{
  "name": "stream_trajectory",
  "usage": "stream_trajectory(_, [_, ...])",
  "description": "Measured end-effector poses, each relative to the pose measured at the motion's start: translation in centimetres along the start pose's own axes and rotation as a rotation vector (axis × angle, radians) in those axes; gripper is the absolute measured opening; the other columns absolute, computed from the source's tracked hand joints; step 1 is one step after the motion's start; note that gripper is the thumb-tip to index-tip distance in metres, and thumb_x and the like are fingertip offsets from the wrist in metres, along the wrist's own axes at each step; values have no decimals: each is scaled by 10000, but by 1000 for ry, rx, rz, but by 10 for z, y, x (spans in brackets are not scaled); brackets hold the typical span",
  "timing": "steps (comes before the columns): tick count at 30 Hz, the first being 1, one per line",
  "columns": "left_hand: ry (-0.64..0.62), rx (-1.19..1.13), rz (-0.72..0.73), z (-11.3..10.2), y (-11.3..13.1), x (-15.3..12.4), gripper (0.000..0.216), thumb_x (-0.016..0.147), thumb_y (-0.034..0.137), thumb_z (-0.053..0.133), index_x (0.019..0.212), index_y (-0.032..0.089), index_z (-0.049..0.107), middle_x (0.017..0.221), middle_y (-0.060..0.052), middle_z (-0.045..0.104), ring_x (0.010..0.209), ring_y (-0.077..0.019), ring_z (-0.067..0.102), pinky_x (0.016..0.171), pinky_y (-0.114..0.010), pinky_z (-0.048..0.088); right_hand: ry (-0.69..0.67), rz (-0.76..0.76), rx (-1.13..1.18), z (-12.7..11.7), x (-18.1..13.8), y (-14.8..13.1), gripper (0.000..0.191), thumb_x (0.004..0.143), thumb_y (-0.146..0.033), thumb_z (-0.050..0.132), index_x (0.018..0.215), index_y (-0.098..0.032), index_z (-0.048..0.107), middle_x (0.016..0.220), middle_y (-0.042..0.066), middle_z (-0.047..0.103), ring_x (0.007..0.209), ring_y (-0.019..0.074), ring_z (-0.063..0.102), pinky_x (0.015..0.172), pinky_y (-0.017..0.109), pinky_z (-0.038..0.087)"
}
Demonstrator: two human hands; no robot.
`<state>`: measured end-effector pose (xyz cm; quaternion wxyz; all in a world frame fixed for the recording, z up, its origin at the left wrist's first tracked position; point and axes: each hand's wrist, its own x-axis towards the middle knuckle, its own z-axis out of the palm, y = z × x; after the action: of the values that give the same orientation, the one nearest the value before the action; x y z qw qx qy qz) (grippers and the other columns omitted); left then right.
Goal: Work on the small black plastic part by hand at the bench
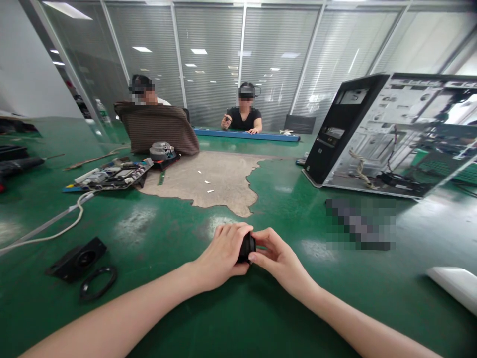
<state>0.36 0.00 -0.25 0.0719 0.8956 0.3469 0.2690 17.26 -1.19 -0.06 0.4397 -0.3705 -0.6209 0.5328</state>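
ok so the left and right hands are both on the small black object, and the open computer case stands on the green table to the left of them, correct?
One slip: the head view shows the open computer case on the green table to the right of the left hand and right hand, which are both on the small black object.

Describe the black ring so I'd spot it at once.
On the green table, look near left for a black, boxy part with a round inset. The black ring lies just in front of it, set apart by its open middle, where green shows through.
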Motion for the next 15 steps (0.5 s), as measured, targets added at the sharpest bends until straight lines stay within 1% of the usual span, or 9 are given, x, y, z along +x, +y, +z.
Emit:
stream_trajectory(1, [6,3,0,0,0,0,633,701,164,576,1227,184,224,1177,-108,436,1073,-246,411,898,-420,313,4,-7,-1,0,0,1,190,732,-268,613,879,-215,504,896,-4,541,903,146,554,811,295,456])
stream_trajectory(4, [20,9,-3,1,0,0,621,710,177,573,1225,183,228,1174,-108,438,1069,-247,413,893,-420,316,20,6,-22,-2,2,1,166,740,-289,601,841,-207,499,854,-9,539,859,141,559,755,281,466])
stream_trajectory(7, [21,5,-6,0,0,0,611,716,187,566,1227,186,231,1173,-111,439,1062,-249,417,883,-423,321,15,49,-40,-4,5,0,215,722,-306,618,858,-202,487,873,-4,543,833,140,562,745,291,470])
stream_trajectory(10, [16,6,-2,0,1,0,612,717,187,562,1230,186,228,1176,-115,436,1066,-251,412,881,-426,320,-20,84,-59,-5,5,-2,240,733,-313,605,905,-197,485,906,13,552,833,145,567,766,315,467])
stream_trajectory(13, [9,12,-2,0,1,-1,621,707,174,569,1227,178,229,1176,-115,434,1072,-250,407,887,-421,315,-70,76,-34,-5,3,-4,222,734,-293,608,884,-209,467,868,-2,552,843,145,575,767,315,477])
stream_trajectory(15, [7,12,-6,0,1,-1,618,702,167,566,1222,178,233,1167,-113,439,1071,-248,410,886,-419,316,-88,69,-5,-5,0,-4,251,723,-276,623,895,-225,448,888,-10,549,889,146,575,799,315,475])
